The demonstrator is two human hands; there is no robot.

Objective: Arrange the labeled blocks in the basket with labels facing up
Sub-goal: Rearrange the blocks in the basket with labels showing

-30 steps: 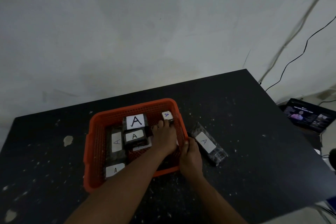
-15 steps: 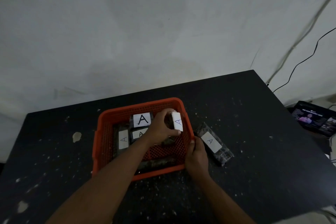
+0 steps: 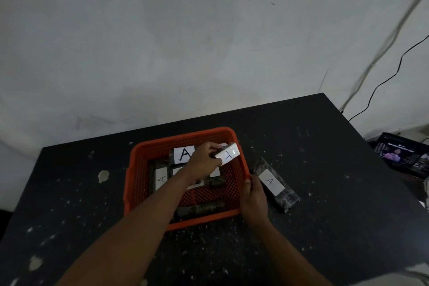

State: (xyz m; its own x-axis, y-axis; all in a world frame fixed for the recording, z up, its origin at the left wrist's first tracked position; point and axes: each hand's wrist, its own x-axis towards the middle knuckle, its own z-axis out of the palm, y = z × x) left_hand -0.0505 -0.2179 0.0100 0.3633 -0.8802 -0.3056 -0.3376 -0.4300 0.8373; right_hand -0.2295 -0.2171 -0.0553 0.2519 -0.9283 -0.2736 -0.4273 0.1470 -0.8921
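Observation:
An orange basket (image 3: 135, 183) stands on the black table and holds several dark blocks with white "A" labels. My left hand (image 3: 204, 161) reaches over the basket and grips one labeled block (image 3: 228, 154), lifted above the basket's far right corner with its label showing. A big-label block (image 3: 183, 154) lies at the back, and another labeled block (image 3: 161, 179) lies along the left side. A block (image 3: 204, 208) with no label showing lies at the front. My right hand (image 3: 254, 195) grips the basket's right rim. One more labeled block (image 3: 271, 183) lies outside on the table, right of the basket.
The black table (image 3: 325, 169) is speckled with pale flecks and ends at a white wall behind. A lit screen (image 3: 404, 153) sits off the table's right edge, and cables (image 3: 380, 81) run down the wall at the right.
My left hand picked up a labeled block inside the basket, raised it and turned it so the label tilts more upward. My right hand stays on the basket's right rim.

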